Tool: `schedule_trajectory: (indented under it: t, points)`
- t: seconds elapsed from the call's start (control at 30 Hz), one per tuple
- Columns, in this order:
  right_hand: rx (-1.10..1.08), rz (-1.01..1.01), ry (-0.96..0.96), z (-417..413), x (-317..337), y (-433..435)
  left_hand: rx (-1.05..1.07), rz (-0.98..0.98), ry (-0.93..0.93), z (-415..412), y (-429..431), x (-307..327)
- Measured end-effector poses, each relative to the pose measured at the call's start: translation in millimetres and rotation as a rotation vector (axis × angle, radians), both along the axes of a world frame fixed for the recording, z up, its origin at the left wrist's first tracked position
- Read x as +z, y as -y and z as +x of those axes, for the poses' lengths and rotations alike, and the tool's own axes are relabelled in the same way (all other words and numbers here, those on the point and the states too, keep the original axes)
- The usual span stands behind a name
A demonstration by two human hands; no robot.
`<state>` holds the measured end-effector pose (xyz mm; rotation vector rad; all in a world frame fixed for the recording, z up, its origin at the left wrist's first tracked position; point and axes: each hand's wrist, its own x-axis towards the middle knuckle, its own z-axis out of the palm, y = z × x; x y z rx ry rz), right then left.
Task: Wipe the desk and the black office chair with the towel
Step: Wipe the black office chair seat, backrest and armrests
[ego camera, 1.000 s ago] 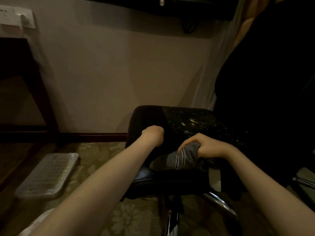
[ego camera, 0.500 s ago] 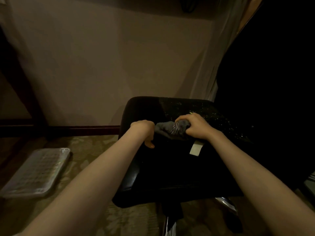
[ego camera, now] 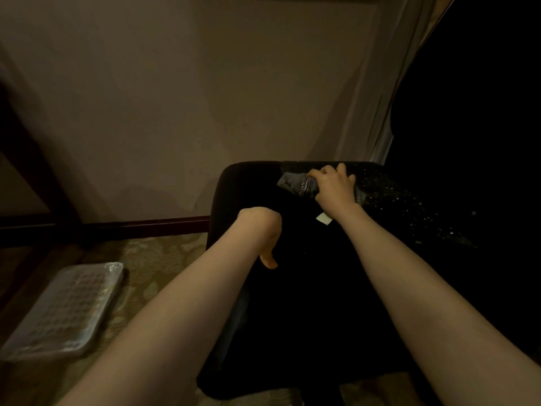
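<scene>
The black office chair (ego camera: 292, 303) fills the lower middle, its seat dark, with speckled bright flecks on the right part. My right hand (ego camera: 333, 187) presses a bunched grey striped towel (ego camera: 295, 184) onto the far part of the seat, fingers curled over it; a white label (ego camera: 323, 219) hangs below my wrist. My left hand (ego camera: 260, 230) grips the left side of the seat, wrist bent down, thumb showing against the black. The chair's backrest (ego camera: 474, 142) rises dark at the right.
A clear plastic tray (ego camera: 64, 312) lies on the patterned carpet at the lower left. A dark wooden furniture leg (ego camera: 32, 162) stands at the left against the beige wall. A pale curtain (ego camera: 377, 106) hangs behind the chair.
My right hand has carried the towel from the seat's near edge across to its far part. My left hand keeps its hold on the seat's left side. The view has tilted down.
</scene>
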<state>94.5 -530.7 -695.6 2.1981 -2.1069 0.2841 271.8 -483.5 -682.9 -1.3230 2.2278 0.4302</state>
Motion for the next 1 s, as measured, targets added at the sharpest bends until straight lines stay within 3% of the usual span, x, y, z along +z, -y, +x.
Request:
schedule_trajectory:
  t: [0.1, 0.27, 0.43, 0.57, 0.7, 0.9, 1.0]
  points:
    - [0.015, -0.029, 0.188, -3.4, 9.8, -10.7, 0.051, -0.023, -0.135, 9.1, -12.4, -0.7]
    - [0.129, -0.295, 0.456, -4.1, 31.5, -59.7, 0.112, -0.188, -0.192, 14.4, -39.1, 2.4]
    - [0.260, -0.080, 0.706, 1.6, 56.5, -124.4, 0.239, -0.326, -0.273, 26.2, -64.5, -2.0]
    - [0.356, 0.218, 0.636, 5.2, 56.0, -148.0, 0.320, -0.265, -0.410, 34.6, -71.3, -6.9]
    - [0.319, 0.293, 0.471, 15.5, 32.7, -145.6, 0.352, -0.234, -0.449, 35.9, -68.4, -6.4]
    - [0.256, 0.079, 0.208, 14.6, 11.9, -121.8, 0.307, -0.087, -0.274, 29.1, -55.9, 2.7]
    - [0.224, 0.003, 0.184, 9.6, 3.1, -103.1, 0.314, 0.027, -0.257, 24.8, -50.3, 11.0]
